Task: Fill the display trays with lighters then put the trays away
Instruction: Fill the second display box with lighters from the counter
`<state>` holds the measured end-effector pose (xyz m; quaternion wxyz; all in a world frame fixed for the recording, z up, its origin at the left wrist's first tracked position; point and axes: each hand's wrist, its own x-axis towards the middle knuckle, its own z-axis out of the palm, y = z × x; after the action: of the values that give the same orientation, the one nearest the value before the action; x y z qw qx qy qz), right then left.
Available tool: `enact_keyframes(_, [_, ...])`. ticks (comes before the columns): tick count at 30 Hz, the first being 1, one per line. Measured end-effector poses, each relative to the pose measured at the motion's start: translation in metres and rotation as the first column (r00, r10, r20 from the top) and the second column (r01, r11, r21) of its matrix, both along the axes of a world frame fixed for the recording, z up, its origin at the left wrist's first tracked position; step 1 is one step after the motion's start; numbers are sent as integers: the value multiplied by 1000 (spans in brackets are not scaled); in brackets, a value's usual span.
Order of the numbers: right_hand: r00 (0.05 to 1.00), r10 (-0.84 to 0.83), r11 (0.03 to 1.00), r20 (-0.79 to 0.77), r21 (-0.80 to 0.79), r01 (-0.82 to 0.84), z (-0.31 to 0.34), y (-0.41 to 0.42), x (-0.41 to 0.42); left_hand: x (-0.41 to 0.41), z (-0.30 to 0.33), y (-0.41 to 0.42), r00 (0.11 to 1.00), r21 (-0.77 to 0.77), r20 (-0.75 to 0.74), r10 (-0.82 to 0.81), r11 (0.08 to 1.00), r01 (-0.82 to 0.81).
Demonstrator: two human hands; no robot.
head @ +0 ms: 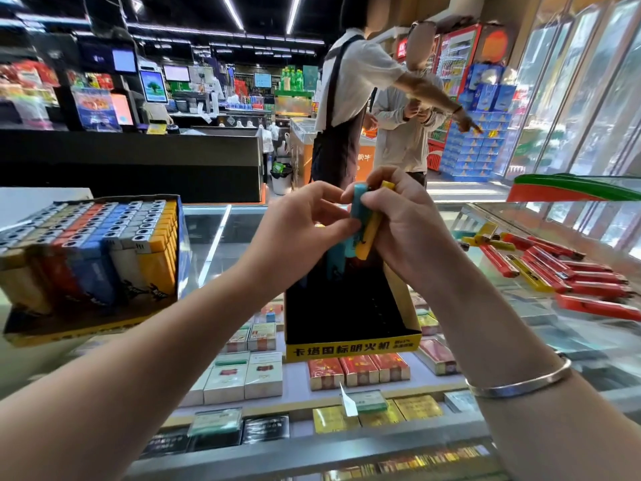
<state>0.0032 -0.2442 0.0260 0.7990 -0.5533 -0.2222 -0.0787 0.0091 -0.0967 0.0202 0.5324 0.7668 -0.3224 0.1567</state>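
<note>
Both hands meet above a black display tray (352, 348) with a yellow front strip, standing on the glass counter. My right hand (406, 223) grips a small bunch of lighters: a blue lighter (357, 211) and a yellow lighter (373, 234). My left hand (305, 220) pinches the blue lighter from the left. The tray's near part shows only bare black; a blue lighter (334, 263) stands at its back, partly hidden by my hands. A full tray (86, 258) of lighters in colour rows sits at the left. Loose red and yellow lighters (562, 272) lie on the counter at right.
The glass counter (520, 345) shows cigarette packs (359, 371) beneath it. Two people (364, 109) stand beyond the counter, one pointing right. A black checkout desk (138, 161) lies behind at left, and glass doors (582, 92) line the right side.
</note>
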Motion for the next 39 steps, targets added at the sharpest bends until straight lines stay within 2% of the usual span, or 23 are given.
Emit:
enact_keyframes(2, [1000, 25, 1000, 16, -14, -24, -1, 2, -1, 0, 0, -1, 996, -69, -62, -65, 996, 61])
enact_keyframes(5, [1000, 10, 998, -4, -58, -10, -1, 5, -1, 1, 0, -1, 991, -94, -88, -102, 991, 94])
enact_keyframes(8, [1000, -3, 1000, -24, 1, 3, 1, 3, -1, 3, 1, 1, 988, -85, -96, -119, 990, 111])
enact_keyframes(11, [988, -140, 987, -62, 74, 145, 4, -5, 2, 5, 3, 4, 988, -47, -78, -131, 991, 127])
enact_keyframes(13, [964, -244, 964, -103, 83, 253, 5, -11, 5, 5, 5, 6, 986, -8, -79, -146, 989, 146])
enact_keyframes(17, [924, -341, 933, -176, 57, 355, 2, -15, 7, 2, 9, 6, 987, 88, -74, -145, 985, 151])
enact_keyframes(19, [913, -368, 926, -175, 22, 377, 1, -14, 6, 1, 10, 7, 995, 209, -8, -100, 973, 100])
enact_keyframes(22, [906, -390, 920, -164, -17, 393, 1, -12, 6, 1, 9, 11, 976, 476, 214, -27, 876, -80])
enact_keyframes(25, [899, -406, 913, -162, -23, 408, 1, -12, 6, 3, 8, 13, 959, 578, 282, -40, 805, -136])
enact_keyframes(32, [891, -426, 904, -158, -51, 424, 1, -11, 5, 5, 7, 12, 889, 572, 452, 70, 742, -349])
enact_keyframes(36, [885, -439, 899, -157, -67, 434, 2, -10, 3, 2, 1, 9, 822, 495, 559, 111, 750, -438])
enact_keyframes(39, [885, -440, 898, -152, -71, 434, 2, -10, 2, 2, -4, 6, 803, 487, 582, 129, 735, -471])
